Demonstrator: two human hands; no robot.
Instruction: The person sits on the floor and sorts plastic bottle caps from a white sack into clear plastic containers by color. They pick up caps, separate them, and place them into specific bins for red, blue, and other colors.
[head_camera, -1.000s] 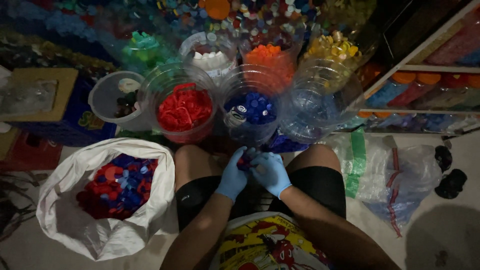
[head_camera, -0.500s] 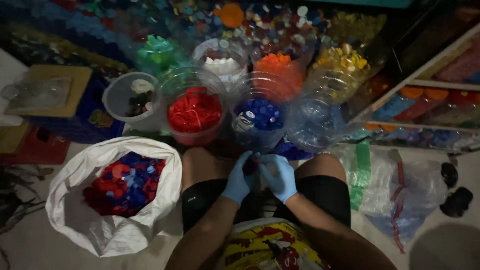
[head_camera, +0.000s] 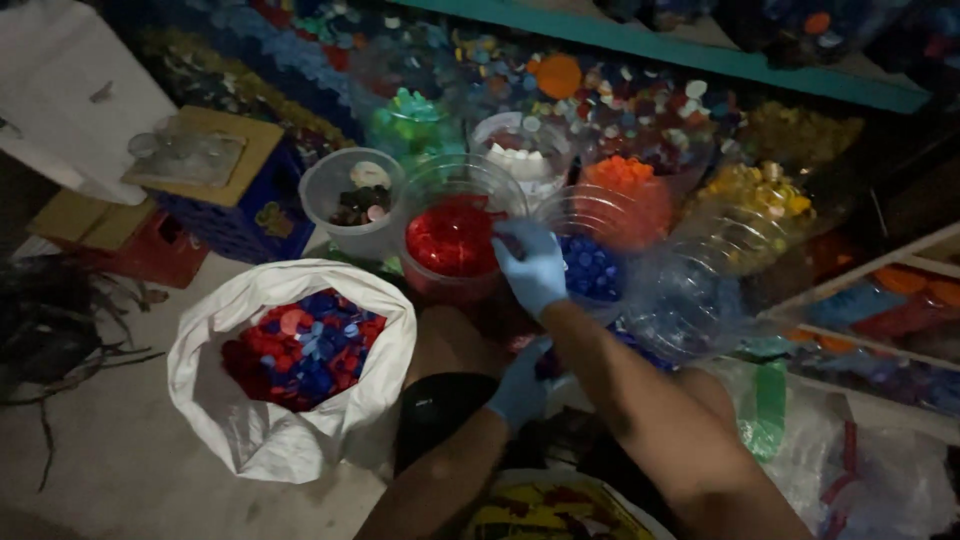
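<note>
While the person sat on the floor (head_camera: 100, 440), the head view looked down at two hands in blue gloves. The right hand (head_camera: 533, 265) reached far out and hung just over the rim between the red cap tub (head_camera: 452, 240) and the blue cap tub (head_camera: 592, 268). Its fingers were bent down, but I could not tell if they held a cap. The left hand (head_camera: 521, 385) rested near the knees, curled in, and I could not tell what it held either.

On the near left stood a white sack (head_camera: 290, 360), open at the top. It was full of mixed red and blue caps.

The red tub was about half full of red caps. The blue tub had a smaller heap of blue caps. Farther away stood tubs of orange caps (head_camera: 625, 185), yellow caps (head_camera: 765, 195), white caps (head_camera: 520, 155) and green caps (head_camera: 415, 115). A small tub (head_camera: 352, 195) on the left held a few odd caps.

I think some sorting by colour was done, since each tub held one colour. A lot was left, because the sack was so full.
</note>
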